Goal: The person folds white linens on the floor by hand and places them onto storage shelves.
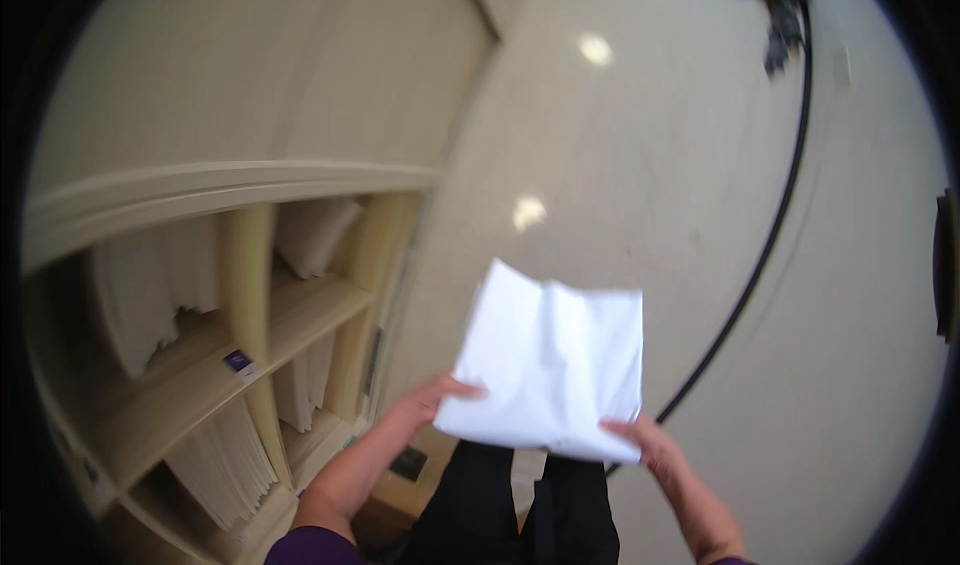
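Observation:
A white, flat, slightly creased packet or folded sheet [551, 362], its exact kind unclear, is held out in front of my body above the floor. My left hand [450, 392] grips its lower left edge, the thumb lying on top. At its lower right edge my right hand [634, 434] holds on in the same way. The fingers beneath are hidden, and both hands are a little blurred.
On the left stands a wooden shelf unit [247, 287] whose compartments hold rows of thin white items [221, 464]. A black cable [772, 242] curves over the pale floor [600, 175] on the right. A dark object [784, 36] stands at the upper right.

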Available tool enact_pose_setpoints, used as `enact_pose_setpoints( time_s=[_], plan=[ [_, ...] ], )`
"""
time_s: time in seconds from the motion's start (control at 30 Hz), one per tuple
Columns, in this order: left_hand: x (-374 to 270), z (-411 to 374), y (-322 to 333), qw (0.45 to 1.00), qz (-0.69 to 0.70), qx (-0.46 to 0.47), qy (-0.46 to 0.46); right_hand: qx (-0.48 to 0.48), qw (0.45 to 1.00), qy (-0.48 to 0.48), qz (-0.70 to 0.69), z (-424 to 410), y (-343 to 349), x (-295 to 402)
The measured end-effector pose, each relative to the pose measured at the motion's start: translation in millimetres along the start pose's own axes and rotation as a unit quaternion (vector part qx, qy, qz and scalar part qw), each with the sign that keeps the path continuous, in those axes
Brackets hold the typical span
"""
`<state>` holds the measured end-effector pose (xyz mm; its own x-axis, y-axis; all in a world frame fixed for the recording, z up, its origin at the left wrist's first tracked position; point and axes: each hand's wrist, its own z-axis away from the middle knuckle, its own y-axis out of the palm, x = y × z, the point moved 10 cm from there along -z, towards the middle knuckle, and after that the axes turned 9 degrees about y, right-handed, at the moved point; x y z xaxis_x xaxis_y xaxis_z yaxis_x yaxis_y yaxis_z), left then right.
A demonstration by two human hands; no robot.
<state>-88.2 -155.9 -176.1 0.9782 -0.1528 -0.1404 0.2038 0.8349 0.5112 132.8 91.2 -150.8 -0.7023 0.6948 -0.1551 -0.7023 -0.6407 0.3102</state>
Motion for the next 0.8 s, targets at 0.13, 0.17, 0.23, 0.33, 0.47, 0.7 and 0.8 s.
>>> enact_pose_setpoints(
  time_s=[0.13, 0.17, 0.23, 0.33, 0.47, 0.7, 0.8],
  plan=[
    [-33.9, 56.8, 49.1, 0.988, -0.136, 0.038, 0.061, 0.055, 0.989, 0.013, 0.139, 37.6, 53.1, 12.5],
    [-46.7, 92.2, 66.7, 0.984, -0.153, 0.031, 0.091, 0.050, 0.983, -0.016, 0.178, 70.8, 75.9, 19.7],
    [-53.1, 171.0, 70.0, 0.968, -0.174, -0.022, 0.177, 0.047, 0.957, -0.070, 0.278, 101.9, 109.5, 19.0],
    [-51.2, 270.8, 89.7, 0.910, -0.208, -0.147, 0.328, 0.062, 0.901, -0.188, 0.385, 163.6, 154.3, 48.5],
    [-52.5, 410.1, 129.8, 0.792, -0.168, -0.272, 0.521, 0.078, 0.731, -0.371, 0.568, 246.4, 239.1, 86.1],
    [-92.3, 684.0, 182.9, 0.552, -0.141, -0.382, 0.728, 0.234, 0.477, -0.612, 0.586, 478.8, 490.6, 66.3],
    [-129.7, 818.8, 212.6, 0.437, -0.153, -0.362, 0.809, 0.357, 0.481, -0.596, 0.535, 567.6, 603.6, 50.5]
  ],
)
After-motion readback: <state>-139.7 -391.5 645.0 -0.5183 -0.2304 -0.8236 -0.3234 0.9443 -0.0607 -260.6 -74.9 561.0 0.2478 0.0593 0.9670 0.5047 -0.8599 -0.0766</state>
